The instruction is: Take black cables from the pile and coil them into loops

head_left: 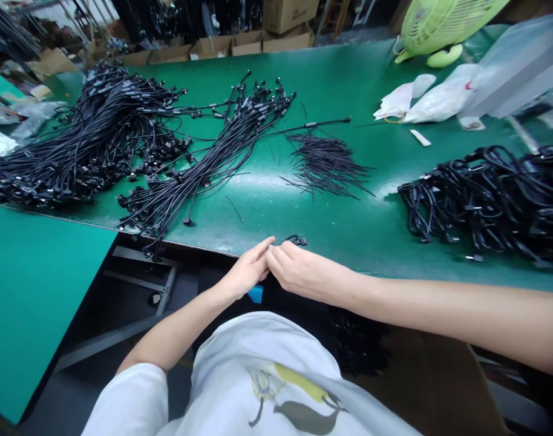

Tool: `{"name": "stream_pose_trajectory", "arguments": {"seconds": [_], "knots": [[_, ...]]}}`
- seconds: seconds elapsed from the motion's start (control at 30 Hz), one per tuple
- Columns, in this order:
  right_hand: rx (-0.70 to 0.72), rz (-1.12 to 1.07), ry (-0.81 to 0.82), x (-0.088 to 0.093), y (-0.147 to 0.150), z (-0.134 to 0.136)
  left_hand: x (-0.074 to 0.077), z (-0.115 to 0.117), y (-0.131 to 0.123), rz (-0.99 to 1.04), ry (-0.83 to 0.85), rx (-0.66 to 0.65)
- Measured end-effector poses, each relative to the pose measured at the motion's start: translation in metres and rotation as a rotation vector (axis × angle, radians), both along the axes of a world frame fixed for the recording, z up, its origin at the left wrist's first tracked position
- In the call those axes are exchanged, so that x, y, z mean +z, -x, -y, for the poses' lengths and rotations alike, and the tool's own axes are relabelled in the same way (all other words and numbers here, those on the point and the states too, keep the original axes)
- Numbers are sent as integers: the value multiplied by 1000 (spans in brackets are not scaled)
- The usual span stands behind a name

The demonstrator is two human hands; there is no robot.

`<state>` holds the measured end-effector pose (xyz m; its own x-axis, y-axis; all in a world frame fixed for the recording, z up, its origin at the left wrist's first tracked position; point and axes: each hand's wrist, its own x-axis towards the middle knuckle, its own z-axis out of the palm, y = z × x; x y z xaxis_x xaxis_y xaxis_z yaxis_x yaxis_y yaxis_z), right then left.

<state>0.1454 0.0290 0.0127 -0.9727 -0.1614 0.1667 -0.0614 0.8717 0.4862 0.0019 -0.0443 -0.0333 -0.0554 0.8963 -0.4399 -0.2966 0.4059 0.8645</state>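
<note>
My left hand (249,269) and my right hand (299,269) meet at the front edge of the green table (349,224), fingers pinched together. A small coiled black cable (296,240) shows just above my right hand's knuckles, and both hands seem closed on it. A loose bundle of straight black cables (208,157) lies to the upper left of my hands. A small pile of thin black ties (326,163) lies just beyond my hands.
A big heap of black cables (77,139) covers the table's left. Coiled black cables (489,200) are heaped at the right. White plastic bags (444,97) and a green fan (440,24) stand at the back right. Cardboard boxes (240,42) line the far edge. A second green table (31,290) stands at the left.
</note>
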Motion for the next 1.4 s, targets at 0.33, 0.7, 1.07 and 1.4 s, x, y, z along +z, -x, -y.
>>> {"name": "stream_pose_trajectory", "arguments": {"seconds": [0.33,0.7,1.07,1.4], "knots": [[-297,-240,479,-21,19,-25,5,-11,2,118,-128,242],[-557,-431,1290,-28,20,-32,15,0,19,-297,-435,159],[-479,-254,1520,-26,24,-11,31,6,32,-229,-404,20],[-398,-487,1587,-23,21,-3,8,9,10,-236,-381,163]]}}
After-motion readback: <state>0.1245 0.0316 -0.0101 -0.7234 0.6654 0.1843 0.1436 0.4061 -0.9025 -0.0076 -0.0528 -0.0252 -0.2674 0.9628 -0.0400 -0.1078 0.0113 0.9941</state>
